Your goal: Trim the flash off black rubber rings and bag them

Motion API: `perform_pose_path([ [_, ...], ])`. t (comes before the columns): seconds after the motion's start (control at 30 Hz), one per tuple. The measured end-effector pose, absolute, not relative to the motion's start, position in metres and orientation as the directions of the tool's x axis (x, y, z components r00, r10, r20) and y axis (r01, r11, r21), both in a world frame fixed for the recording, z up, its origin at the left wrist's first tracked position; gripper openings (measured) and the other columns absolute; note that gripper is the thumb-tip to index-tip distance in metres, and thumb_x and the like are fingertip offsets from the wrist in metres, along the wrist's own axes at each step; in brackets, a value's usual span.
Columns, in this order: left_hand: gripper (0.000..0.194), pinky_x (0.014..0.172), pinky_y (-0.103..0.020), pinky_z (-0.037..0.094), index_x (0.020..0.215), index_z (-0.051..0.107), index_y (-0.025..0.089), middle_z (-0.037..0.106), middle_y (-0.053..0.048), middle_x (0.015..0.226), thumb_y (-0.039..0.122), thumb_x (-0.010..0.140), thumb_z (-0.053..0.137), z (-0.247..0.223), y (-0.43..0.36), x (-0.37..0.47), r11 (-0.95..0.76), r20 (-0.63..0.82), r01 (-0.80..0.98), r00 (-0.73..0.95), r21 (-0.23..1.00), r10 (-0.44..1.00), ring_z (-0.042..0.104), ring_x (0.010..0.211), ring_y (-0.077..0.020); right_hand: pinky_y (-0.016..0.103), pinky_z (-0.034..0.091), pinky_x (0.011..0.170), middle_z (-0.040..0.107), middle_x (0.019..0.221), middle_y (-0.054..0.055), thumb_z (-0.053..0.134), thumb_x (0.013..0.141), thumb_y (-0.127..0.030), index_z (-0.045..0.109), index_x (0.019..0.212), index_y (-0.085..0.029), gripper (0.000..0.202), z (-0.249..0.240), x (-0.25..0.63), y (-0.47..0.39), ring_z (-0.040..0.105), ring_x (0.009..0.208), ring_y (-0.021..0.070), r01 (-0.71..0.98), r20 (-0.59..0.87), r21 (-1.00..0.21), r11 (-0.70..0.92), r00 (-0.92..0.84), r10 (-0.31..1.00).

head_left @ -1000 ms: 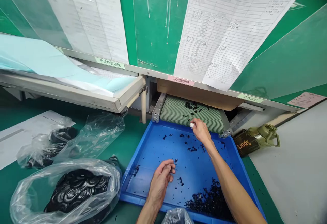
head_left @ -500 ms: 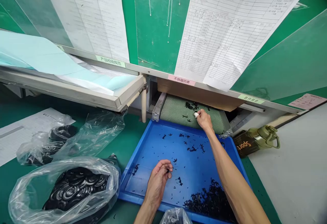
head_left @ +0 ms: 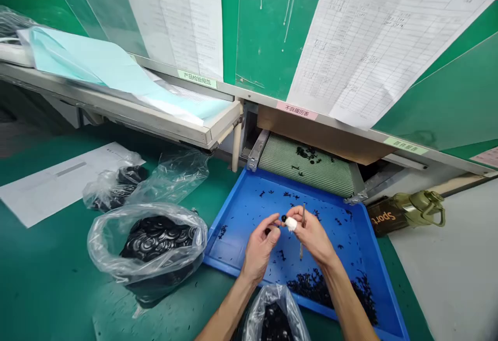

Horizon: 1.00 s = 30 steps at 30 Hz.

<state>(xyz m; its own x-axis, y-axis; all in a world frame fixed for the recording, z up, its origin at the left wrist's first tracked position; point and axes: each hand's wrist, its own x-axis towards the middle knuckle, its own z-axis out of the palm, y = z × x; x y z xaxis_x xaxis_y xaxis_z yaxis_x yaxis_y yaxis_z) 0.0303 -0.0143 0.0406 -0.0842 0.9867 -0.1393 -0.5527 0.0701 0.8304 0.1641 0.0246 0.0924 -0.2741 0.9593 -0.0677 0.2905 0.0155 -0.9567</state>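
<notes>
Right hand [head_left: 311,235] closed in a pinch, thumb capped with a white wrap [head_left: 291,224], small black rounded piece [head_left: 284,218] at its tip; a slim metal tool [head_left: 301,250] stands between the same fingers. Left hand [head_left: 260,247] almost meeting it, fingers curled in on a second dark piece [head_left: 267,231], mostly hidden; how firmly, cannot tell. Both pieces sit above the blue tray [head_left: 241,222]. Risk, as I judge it: the wrap looks soft and thick, so a smooth little piece could roll off the thumb and be lost among the dark scraps below. The tool, pinched while the fingers are busy, might slip or nick a fingertip. Tray is hard, flat, shallow-walled plastic; its scraps are thin and twiggy, scattered in bits, heaped in a pile [head_left: 311,285] at the near side. Beyond, a ribbed green belt [head_left: 288,162] carries a loose cluster of black pieces [head_left: 307,153]. Just left of the tray, a clear, crinkled bag [head_left: 103,250] of glossy black rings [head_left: 159,237]; a second open bag [head_left: 252,325], dark contents, below the wrists.
</notes>
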Motion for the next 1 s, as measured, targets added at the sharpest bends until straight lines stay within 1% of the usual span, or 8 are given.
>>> perform_pose_path([
  [0.13,0.027,0.072,-0.025,0.04,0.089,0.071,0.019,0.06,-0.004,0.088,0.037,0.069,0.071,0.051,-0.018,0.037,0.005,-0.067,-0.476,-0.113,0.879,0.991,0.052,0.08,-0.0156,0.02,0.034,0.052,0.051,0.07,-0.003,0.051,0.083,-0.037,0.054,0.087,-0.019,0.019,0.098,0.158,-0.003,0.042,0.058,0.0095,0.276,-0.044,-0.961,0.028,-0.251,0.967],
  [0.23,0.028,0.063,-0.023,0.039,0.089,0.07,0.018,0.061,-0.002,0.079,0.037,0.068,0.072,0.05,-0.021,0.038,0.043,-0.113,-0.507,-0.108,0.861,0.988,0.05,0.069,-0.0126,0.021,0.038,0.055,0.055,0.08,0.0,0.046,0.086,-0.035,0.054,0.102,-0.02,0.023,0.103,0.163,-0.012,0.045,0.062,0.0107,0.357,-0.028,-0.931,0.08,-0.286,0.958],
  [0.37,0.032,0.052,-0.021,0.033,0.096,0.065,0.017,0.06,-0.001,0.072,0.038,0.072,0.068,0.048,-0.025,0.036,0.101,-0.162,-0.574,-0.055,0.812,0.985,0.044,0.058,-0.0091,0.023,0.044,0.063,0.056,0.102,0.004,0.033,0.09,-0.025,0.043,0.123,-0.024,0.035,0.103,0.176,-0.022,0.052,0.071,0.0115,0.427,-0.017,-0.886,0.178,-0.415,0.91],
  [0.53,0.034,0.051,-0.02,0.031,0.102,0.062,0.017,0.066,-0.007,0.089,0.037,0.075,0.066,0.052,-0.027,0.033,0.139,-0.186,-0.607,-0.015,0.782,0.982,0.042,0.058,-0.008,0.025,0.044,0.057,0.061,0.084,0.004,0.029,0.09,-0.022,0.029,0.136,-0.022,0.046,0.093,0.185,-0.031,0.055,0.06,0.0144,0.685,-0.02,-0.701,0.198,-0.296,0.955],
  [0.63,0.035,0.05,-0.02,0.03,0.103,0.062,0.017,0.067,-0.006,0.09,0.036,0.074,0.067,0.052,-0.028,0.033,0.166,-0.221,-0.619,-0.012,0.767,0.975,0.041,0.056,-0.0069,0.027,0.044,0.058,0.062,0.086,0.006,0.031,0.087,-0.016,0.039,0.129,-0.023,0.044,0.089,0.181,-0.037,0.057,0.065,0.0173,0.795,0.05,-0.554,0.249,-0.266,0.963],
  [0.77,0.033,0.047,-0.02,0.027,0.095,0.061,0.016,0.068,-0.006,0.09,0.034,0.069,0.072,0.05,-0.029,0.033,0.184,-0.244,-0.624,-0.01,0.759,0.97,0.04,0.053,-0.006,0.028,0.046,0.068,0.06,0.095,0.006,0.031,0.084,-0.01,0.049,0.124,-0.026,0.047,0.084,0.17,-0.044,0.058,0.077,0.0171,0.769,0.146,-0.512,0.383,-0.361,0.921],
  [0.9,0.03,0.047,-0.019,0.029,0.091,0.059,0.017,0.069,-0.006,0.091,0.032,0.068,0.073,0.05,-0.032,0.035,0.183,-0.247,-0.627,-0.016,0.757,0.969,0.043,0.052,-0.0057,0.027,0.045,0.066,0.06,0.087,0.005,0.03,0.089,-0.013,0.051,0.126,-0.024,0.044,0.078,0.16,-0.049,0.057,0.071,0.0159,0.817,0.198,-0.469,0.334,-0.272,0.942],
  [1.0,0.027,0.053,-0.019,0.037,0.09,0.059,0.018,0.07,-0.006,0.092,0.029,0.069,0.072,0.05,-0.034,0.036,0.171,-0.231,-0.614,-0.02,0.771,0.973,0.053,0.062,-0.0086,0.027,0.043,0.061,0.058,0.082,0.005,0.032,0.088,-0.013,0.051,0.126,-0.022,0.043,0.078,0.155,-0.051,0.054,0.07,0.0168,0.85,0.23,-0.416,0.324,-0.246,0.942],
])
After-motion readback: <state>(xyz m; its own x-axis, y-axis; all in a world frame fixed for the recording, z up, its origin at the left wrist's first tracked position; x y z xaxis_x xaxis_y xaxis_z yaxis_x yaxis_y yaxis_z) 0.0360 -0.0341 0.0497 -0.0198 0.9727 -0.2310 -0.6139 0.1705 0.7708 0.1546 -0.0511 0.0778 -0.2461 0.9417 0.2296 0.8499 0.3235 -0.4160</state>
